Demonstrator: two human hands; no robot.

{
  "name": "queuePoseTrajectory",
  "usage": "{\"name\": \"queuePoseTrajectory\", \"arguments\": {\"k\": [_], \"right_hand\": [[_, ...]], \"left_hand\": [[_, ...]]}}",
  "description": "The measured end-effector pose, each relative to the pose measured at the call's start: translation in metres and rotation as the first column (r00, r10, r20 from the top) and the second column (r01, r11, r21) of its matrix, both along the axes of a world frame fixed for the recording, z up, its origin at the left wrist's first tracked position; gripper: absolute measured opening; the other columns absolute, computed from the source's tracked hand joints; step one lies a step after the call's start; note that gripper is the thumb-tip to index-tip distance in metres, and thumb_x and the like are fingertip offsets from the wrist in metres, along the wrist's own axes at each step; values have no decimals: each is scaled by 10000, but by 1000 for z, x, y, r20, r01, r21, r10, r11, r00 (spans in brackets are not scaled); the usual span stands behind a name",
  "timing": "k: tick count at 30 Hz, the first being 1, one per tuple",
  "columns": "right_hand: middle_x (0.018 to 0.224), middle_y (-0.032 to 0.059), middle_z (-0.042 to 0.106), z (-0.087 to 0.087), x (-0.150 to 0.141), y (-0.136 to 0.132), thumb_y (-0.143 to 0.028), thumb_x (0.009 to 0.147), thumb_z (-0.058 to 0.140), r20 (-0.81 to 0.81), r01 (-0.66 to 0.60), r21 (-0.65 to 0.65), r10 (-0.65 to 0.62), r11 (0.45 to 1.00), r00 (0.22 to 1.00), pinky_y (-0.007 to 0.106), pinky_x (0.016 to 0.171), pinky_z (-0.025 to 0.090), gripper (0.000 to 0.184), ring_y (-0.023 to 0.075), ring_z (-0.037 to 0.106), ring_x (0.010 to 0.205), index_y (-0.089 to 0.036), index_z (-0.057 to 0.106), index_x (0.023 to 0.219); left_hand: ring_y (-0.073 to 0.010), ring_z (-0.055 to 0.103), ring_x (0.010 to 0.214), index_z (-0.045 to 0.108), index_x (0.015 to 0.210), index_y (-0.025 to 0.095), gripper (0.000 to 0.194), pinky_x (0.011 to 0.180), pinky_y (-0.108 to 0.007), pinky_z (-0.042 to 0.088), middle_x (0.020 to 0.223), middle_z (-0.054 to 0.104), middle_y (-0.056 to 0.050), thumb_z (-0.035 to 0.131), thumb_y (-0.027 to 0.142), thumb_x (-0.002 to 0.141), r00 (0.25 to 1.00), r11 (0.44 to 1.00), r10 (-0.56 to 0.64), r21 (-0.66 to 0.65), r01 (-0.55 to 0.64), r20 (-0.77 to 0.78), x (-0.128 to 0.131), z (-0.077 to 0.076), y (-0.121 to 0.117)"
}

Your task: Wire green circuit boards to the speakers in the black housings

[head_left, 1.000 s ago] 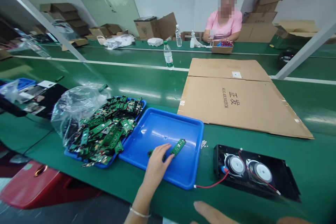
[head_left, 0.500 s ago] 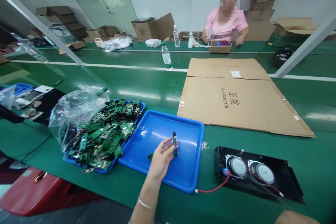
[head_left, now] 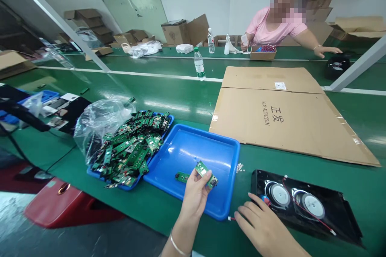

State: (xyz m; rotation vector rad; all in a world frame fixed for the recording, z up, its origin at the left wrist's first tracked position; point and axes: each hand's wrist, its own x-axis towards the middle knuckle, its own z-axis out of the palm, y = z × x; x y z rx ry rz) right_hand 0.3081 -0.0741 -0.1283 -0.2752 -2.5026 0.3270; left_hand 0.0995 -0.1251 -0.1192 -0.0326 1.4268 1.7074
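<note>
My left hand [head_left: 195,194] pinches a green circuit board [head_left: 202,168] over the shallow blue tray [head_left: 188,144]. Another small green board [head_left: 181,176] lies in that tray, partly covered by my fingers. My right hand [head_left: 261,223] has its fingers spread, nothing visible in its grasp. It hovers at the near left corner of a black speaker housing [head_left: 337,213] with two round speakers and red wires. A white connector [head_left: 229,218] on a red wire pokes out beside its fingertips; the hand hides most of that wire.
Green boards [head_left: 126,156] are heaped in a second tray on the left, beside a clear plastic bag [head_left: 99,120]. Flattened cardboard [head_left: 250,108] covers the bench ahead. A water bottle [head_left: 199,64] stands behind. Across the bench, a person in pink [head_left: 265,28] reaches toward a black object [head_left: 337,66].
My right hand has come in from the lower right edge to the speaker housing. The board in my left hand has turned from edge-on to face-up. The person opposite has stretched an arm sideways.
</note>
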Motion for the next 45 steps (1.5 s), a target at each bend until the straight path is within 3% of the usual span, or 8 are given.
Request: {"name": "queuePoseTrajectory", "arguments": {"k": [3, 10, 14, 16, 21, 27, 36, 45], "right_hand": [[635, 12, 610, 5, -4, 0, -31, 1024, 312, -24, 17, 69, -15, 997, 1000, 365, 875, 567, 430, 150, 567, 587, -152, 683, 842], [841, 39, 753, 31, 11, 10, -202, 1075, 477, -249, -66, -349, -24, 935, 968, 225, 701, 619, 237, 155, 722, 730, -193, 668, 1215], [813, 20, 770, 25, 19, 2, -380, 1062, 550, -205, 75, -777, -365, 624, 908, 210, 539, 602, 225, 140, 679, 548, -258, 693, 1186], [801, 41, 755, 23, 21, -2, -436, 1048, 562, -150, 127, -839, -449, 529, 881, 214, 486, 568, 261, 135, 639, 514, -240, 734, 1051], [702, 2, 620, 24, 14, -4, -294, 977, 656, -233, 179, -640, -411, 747, 881, 176, 429, 480, 101, 105, 560, 507, -234, 732, 946], [693, 7, 624, 34, -6, -2, -237, 1028, 592, -358, 325, -358, -450, 876, 818, 184, 505, 526, 117, 106, 578, 523, -181, 695, 1027], [657, -3, 656, 31, -5, -2, -216, 1043, 586, -404, 460, -164, -485, 872, 775, 191, 572, 559, 95, 109, 642, 533, -178, 670, 1021], [691, 16, 689, 32, 2, 6, -202, 1037, 583, -382, 383, -160, -415, 910, 826, 209, 564, 561, 105, 124, 665, 567, -174, 666, 978]], "left_hand": [[-82, 651, 608, 626, 859, 165, 693, 531, -165, 564, 693, 687, 65, 1043, 424, 370, 999, 999, 51, 13, -51, 20, 7, 8, 2], [-132, 692, 648, 688, 890, 135, 635, 533, -193, 568, 746, 767, -15, 1042, 358, 413, 1000, 998, 18, 68, -16, -22, 16, 12, 0], [-152, 699, 662, 711, 835, 141, 610, 567, -220, 589, 730, 774, -28, 1042, 361, 373, 998, 993, -46, 112, 49, -30, 25, 12, 2], [-139, 662, 584, 693, 744, 142, 594, 516, -214, 567, 634, 734, -11, 1042, 400, 339, 996, 988, -89, 124, 92, -23, 32, 14, 3], [-119, 645, 585, 681, 695, 150, 480, 522, -188, 554, 630, 704, 16, 1026, 375, 450, 991, 982, -118, 137, 127, -70, 49, 19, 0], [-151, 689, 703, 686, 707, 173, 296, 673, -221, 593, 696, 689, 15, 942, 316, 663, 944, 959, -157, 184, 216, -289, 60, 25, -9], [-154, 747, 791, 622, 683, 194, 252, 773, -241, 623, 770, 727, 21, 855, 141, 766, 926, 909, -134, 329, 257, -352, 68, 21, -14], [-170, 745, 776, 619, 679, 192, 264, 748, -260, 632, 771, 731, 6, 871, 155, 745, 916, 906, -172, 306, 291, -362, 70, 22, -13]]}}
